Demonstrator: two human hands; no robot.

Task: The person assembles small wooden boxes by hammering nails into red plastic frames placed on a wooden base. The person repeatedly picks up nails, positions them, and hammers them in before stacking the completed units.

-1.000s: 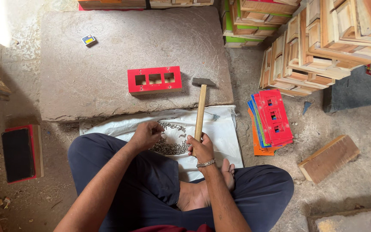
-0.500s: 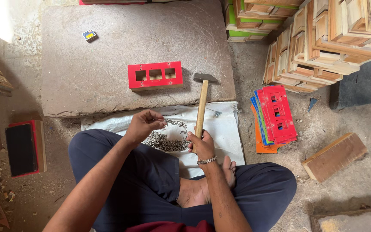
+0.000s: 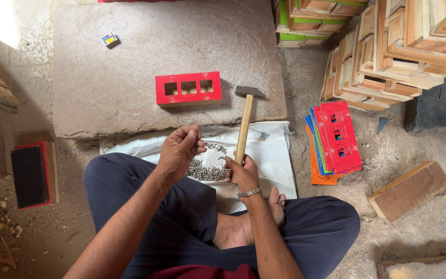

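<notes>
Above the nails, left hand fingers pinched together, right hand clamped on hammer.

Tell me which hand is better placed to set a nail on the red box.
Left, probably. The left hand is raised over the nail pile with fingers pinched together, near the red box. The right hand is wrapped around the hammer handle.
</notes>
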